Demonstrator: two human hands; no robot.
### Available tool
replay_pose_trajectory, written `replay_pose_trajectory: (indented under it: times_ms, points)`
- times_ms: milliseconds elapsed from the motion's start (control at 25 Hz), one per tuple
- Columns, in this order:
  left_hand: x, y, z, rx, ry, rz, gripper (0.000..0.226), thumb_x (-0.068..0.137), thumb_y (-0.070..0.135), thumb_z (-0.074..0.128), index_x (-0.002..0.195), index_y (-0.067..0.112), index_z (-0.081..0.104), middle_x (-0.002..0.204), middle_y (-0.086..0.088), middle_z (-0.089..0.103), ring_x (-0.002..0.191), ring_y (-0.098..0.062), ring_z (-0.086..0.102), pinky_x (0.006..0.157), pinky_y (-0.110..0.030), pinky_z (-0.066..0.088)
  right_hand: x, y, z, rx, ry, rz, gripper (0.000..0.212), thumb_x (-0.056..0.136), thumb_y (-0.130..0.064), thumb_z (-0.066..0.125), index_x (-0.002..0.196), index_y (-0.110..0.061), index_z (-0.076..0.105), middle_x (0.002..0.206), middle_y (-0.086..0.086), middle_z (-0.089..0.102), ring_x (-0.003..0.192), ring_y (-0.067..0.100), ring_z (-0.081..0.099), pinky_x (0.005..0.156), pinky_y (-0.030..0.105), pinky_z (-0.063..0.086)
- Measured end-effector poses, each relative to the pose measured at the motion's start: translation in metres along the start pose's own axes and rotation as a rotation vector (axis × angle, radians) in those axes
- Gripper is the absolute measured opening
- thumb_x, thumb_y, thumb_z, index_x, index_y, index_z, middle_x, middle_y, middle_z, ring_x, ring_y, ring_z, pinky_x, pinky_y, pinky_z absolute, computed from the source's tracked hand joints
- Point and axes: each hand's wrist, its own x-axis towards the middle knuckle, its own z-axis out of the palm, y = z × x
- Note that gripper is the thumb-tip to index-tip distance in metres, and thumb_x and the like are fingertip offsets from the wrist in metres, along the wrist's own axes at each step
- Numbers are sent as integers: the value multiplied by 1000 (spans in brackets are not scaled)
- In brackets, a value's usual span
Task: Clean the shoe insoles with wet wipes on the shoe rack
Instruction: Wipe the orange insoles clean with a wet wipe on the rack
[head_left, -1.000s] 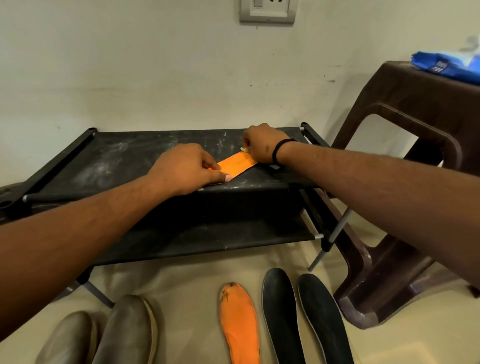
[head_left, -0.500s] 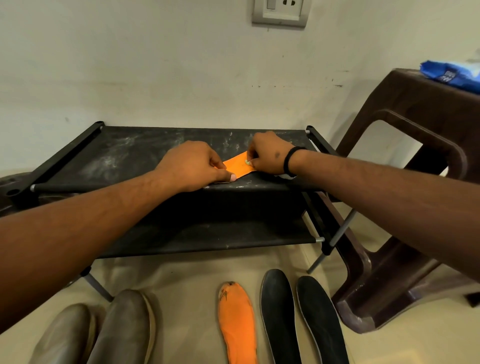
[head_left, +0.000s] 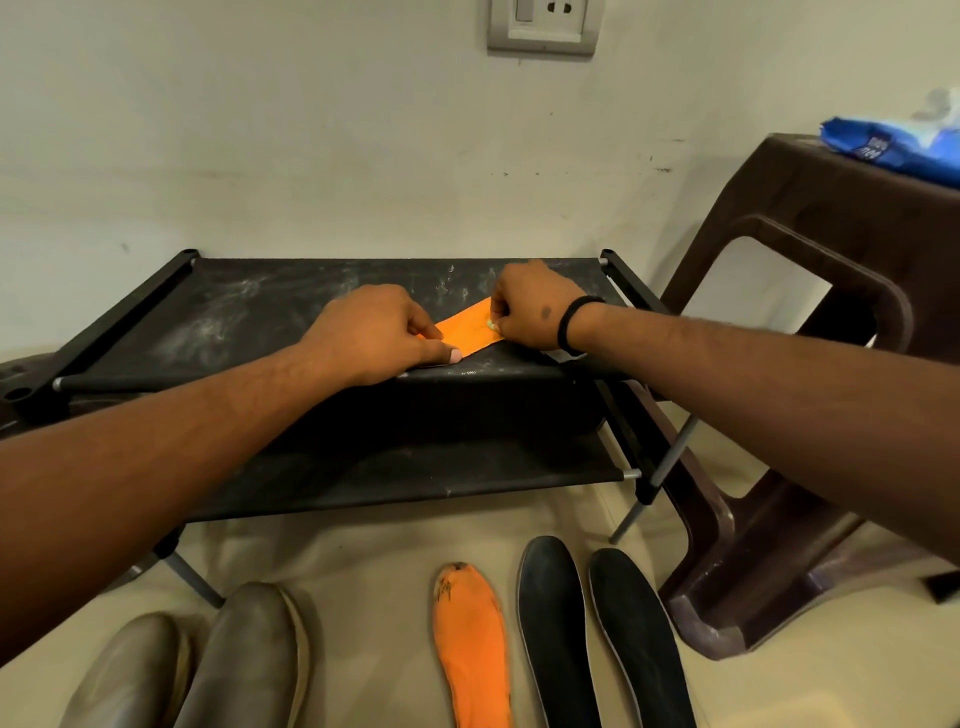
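Observation:
An orange insole (head_left: 468, 330) lies flat on the top shelf of the black shoe rack (head_left: 234, 322). My left hand (head_left: 374, 335) presses down on its near end and hides it. My right hand (head_left: 532, 306) is closed on a small pale wet wipe, only a bit of which shows at the fingertips (head_left: 491, 326), and it rests on the insole's far part. A second orange insole (head_left: 470, 644) and two black insoles (head_left: 553, 629) lie on the floor in front of the rack.
A pair of grey shoes (head_left: 208, 670) sits on the floor at the lower left. A brown plastic stool (head_left: 810, 364) stands to the right of the rack, with a blue wipes pack (head_left: 893, 148) on top. A wall socket (head_left: 543, 26) is above.
My right hand has slid along the insole toward my left hand, so less orange shows between them. The camera view has shifted slightly.

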Motion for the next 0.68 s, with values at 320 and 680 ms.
replay_pose_trajectory:
  times_ms: [320,680]
  points:
    - [-4,0,0,25,24,32,40,82,62,65,107,33,77,97,9,65,90,-8,57,79,-33,50,2,-7,3,88,-42,-63,8,87,-13,67,90,-12,74,92,5,72,83,18,65,79,31,55]
    - [0,-2,0,23,6,0,41,79,66,65,103,35,77,92,10,66,85,-8,60,75,-34,52,15,-26,16,97,14,-42,15,88,-9,61,95,-7,75,96,9,72,87,21,66,83,33,56]
